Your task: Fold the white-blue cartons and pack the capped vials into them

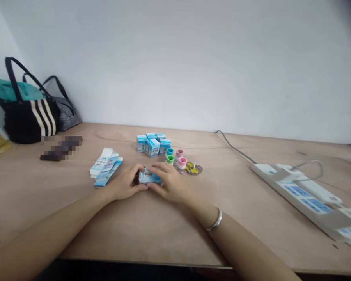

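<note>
A small blue and white box (pixel 149 176) lies on the table between both hands. My left hand (pixel 126 182) curves round its left end, and my right hand (pixel 169 182) holds its right end, fingers over the top and thumb at the near side. Left of the hands is a pile of flattened blue and white cartons (pixel 105 166). Behind the hands stands a group of upright blue and white boxes (pixel 152 147). Small bottles with pink (pixel 182 162), green (pixel 170 159) and blue (pixel 170 152) tops stand just beyond my right hand.
Yellow-handled scissors (pixel 194 168) lie right of the bottles. A white power strip (pixel 304 199) with cables spans the right side of the table (pixel 140 234). At the back left are a black striped bag (pixel 32 119) and a grey bag (pixel 66 111), with a dark pixelated object (pixel 61 149) before them.
</note>
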`<state>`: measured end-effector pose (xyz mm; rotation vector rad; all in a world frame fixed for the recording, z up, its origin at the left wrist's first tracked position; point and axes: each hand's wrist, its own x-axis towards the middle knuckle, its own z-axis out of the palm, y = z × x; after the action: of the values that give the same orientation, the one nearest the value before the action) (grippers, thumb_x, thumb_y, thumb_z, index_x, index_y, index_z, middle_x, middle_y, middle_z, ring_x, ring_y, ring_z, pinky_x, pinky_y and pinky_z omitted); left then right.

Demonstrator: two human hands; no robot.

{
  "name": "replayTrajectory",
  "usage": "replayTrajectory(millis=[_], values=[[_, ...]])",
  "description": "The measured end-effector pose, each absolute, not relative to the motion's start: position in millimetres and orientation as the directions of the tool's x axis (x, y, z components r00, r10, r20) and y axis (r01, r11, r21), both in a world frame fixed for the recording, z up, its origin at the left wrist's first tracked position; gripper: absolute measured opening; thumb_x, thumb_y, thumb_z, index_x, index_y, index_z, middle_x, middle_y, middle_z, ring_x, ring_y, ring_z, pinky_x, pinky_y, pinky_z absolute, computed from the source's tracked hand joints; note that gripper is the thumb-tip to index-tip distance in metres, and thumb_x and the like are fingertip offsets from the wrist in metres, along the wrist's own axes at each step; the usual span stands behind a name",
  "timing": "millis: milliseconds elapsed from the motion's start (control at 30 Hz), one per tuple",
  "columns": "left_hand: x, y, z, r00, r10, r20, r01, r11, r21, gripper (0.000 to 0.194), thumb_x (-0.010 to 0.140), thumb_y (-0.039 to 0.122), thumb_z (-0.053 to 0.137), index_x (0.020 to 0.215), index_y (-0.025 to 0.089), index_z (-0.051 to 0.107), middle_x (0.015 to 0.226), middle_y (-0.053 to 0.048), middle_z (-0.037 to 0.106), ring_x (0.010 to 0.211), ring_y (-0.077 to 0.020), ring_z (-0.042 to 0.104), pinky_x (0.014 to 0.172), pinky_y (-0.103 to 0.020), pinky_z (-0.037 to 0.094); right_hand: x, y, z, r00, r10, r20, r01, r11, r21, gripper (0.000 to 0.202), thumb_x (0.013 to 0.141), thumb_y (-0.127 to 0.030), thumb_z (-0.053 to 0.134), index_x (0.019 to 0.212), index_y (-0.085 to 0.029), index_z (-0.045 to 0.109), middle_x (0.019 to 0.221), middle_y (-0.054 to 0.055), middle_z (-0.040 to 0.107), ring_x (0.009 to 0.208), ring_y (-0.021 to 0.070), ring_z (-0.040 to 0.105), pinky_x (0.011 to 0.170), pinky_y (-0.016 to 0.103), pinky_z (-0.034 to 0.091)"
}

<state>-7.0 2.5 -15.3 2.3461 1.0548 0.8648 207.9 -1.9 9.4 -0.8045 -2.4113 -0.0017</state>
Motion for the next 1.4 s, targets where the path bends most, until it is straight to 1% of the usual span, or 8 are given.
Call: replayTrajectory(millis=[200, 433, 567, 733, 933, 1100, 1267, 1400], values=[[-2.0, 2.4, -14.6, 0.411, 0.856, 0.315, 0.493, -0.499, 0.713, 0.026, 0.092, 0.038, 0.035, 0.106, 0.020, 0.047, 0.095, -0.004, 0.061, 0.086, -0.0171, 0.059, 0.075, -0.031, 0.049, 210.5, -0.3, 0.9, -0.681, 0.582, 0.445, 0.602, 0.791, -0.113, 0.040, 0.088, -0.039, 0.051, 0.125, -0.026, 0.054, 0.125, 0.011, 0.053, 0.109, 0.0249, 0.053, 0.091, 0.041, 0.042], [-3.9, 6.9, -27.4, 0.356, 0.851, 0.387, 0.501, -0.523, 0.689, 0.033, 0.089, 0.019, 0.033, 0.120, 0.021, 0.044, 0.118, -0.005, 0.058, 0.112, -0.0175, 0.054, 0.093, -0.033, 0.046, 217.6, 0.6, 2.3, -0.738, 0.547, 0.396, 0.556, 0.825, -0.103, 0.041, 0.087, -0.042, 0.052, 0.124, -0.024, 0.055, 0.121, 0.012, 0.055, 0.102, 0.0227, 0.056, 0.087, 0.038, 0.044], [-9.9, 6.3, -20.1, 0.378, 0.769, 0.516, 0.641, -0.620, 0.453, 0.039, 0.088, 0.016, 0.034, 0.125, 0.020, 0.045, 0.128, -0.008, 0.052, 0.122, -0.0204, 0.047, 0.103, -0.040, 0.039, 217.8, -2.2, 2.0, -0.704, 0.576, 0.415, 0.607, 0.792, -0.069, 0.043, 0.086, -0.042, 0.052, 0.125, -0.022, 0.053, 0.119, 0.012, 0.057, 0.101, 0.0237, 0.056, 0.086, 0.039, 0.044], [-6.2, -0.1, -8.0, 0.675, 0.552, 0.489, 0.600, -0.797, 0.071, 0.048, 0.087, 0.031, 0.046, 0.133, 0.018, 0.039, 0.133, -0.010, 0.050, 0.126, -0.0235, 0.042, 0.111, -0.047, 0.026, 214.1, -6.0, 4.7, -0.710, 0.571, 0.411, 0.632, 0.775, 0.015, 0.046, 0.086, -0.038, 0.052, 0.125, -0.013, 0.050, 0.116, 0.015, 0.059, 0.101, 0.0247, 0.056, 0.085, 0.038, 0.043], [-10.6, -1.7, -17.2, 0.774, 0.477, 0.416, 0.559, -0.824, -0.096, 0.045, 0.081, 0.019, 0.050, 0.126, 0.013, 0.047, 0.123, -0.012, 0.059, 0.113, -0.0216, 0.055, 0.108, -0.044, 0.033, 212.8, -15.0, 10.0, -0.814, 0.519, 0.261, 0.565, 0.812, 0.148, 0.041, 0.085, -0.026, 0.051, 0.122, -0.011, 0.051, 0.105, 0.015, 0.063, 0.091, 0.0231, 0.058, 0.080, 0.036, 0.043], [-15.0, 1.0, -21.7, 0.809, 0.455, 0.372, 0.526, -0.843, -0.113, 0.026, 0.084, 0.018, 0.049, 0.106, 0.017, 0.061, 0.109, -0.009, 0.066, 0.102, -0.0196, 0.061, 0.100, -0.039, 0.043, 210.8, -18.2, 6.3, -0.857, 0.484, 0.179, 0.508, 0.852, 0.126, 0.024, 0.087, -0.019, 0.045, 0.106, -0.014, 0.058, 0.094, 0.012, 0.065, 0.087, 0.0199, 0.059, 0.079, 0.032, 0.042], [-14.6, 1.4, -24.2, 0.819, 0.422, 0.389, 0.502, -0.855, -0.130, 0.025, 0.087, 0.018, 0.045, 0.107, 0.017, 0.060, 0.109, -0.010, 0.066, 0.098, -0.0203, 0.063, 0.091, -0.036, 0.049, 211.7, -18.2, 5.3, -0.832, 0.529, 0.167, 0.546, 0.835, 0.073, 0.023, 0.082, -0.012, 0.047, 0.101, -0.015, 0.061, 0.092, 0.011, 0.067, 0.084, 0.0186, 0.061, 0.072, 0.028, 0.043], [-10.9, -0.5, -19.1, 0.691, 0.489, 0.532, 0.535, -0.841, 0.079, 0.029, 0.090, 0.019, 0.041, 0.114, 0.020, 0.057, 0.109, -0.006, 0.067, 0.099, -0.0176, 0.064, 0.089, -0.032, 0.051, 218.0, -15.4, 17.6, -0.727, 0.601, 0.332, 0.614, 0.786, -0.079, 0.025, 0.082, -0.012, 0.048, 0.102, -0.018, 0.062, 0.088, 0.007, 0.069, 0.074, 0.0157, 0.062, 0.062, 0.024, 0.041]])
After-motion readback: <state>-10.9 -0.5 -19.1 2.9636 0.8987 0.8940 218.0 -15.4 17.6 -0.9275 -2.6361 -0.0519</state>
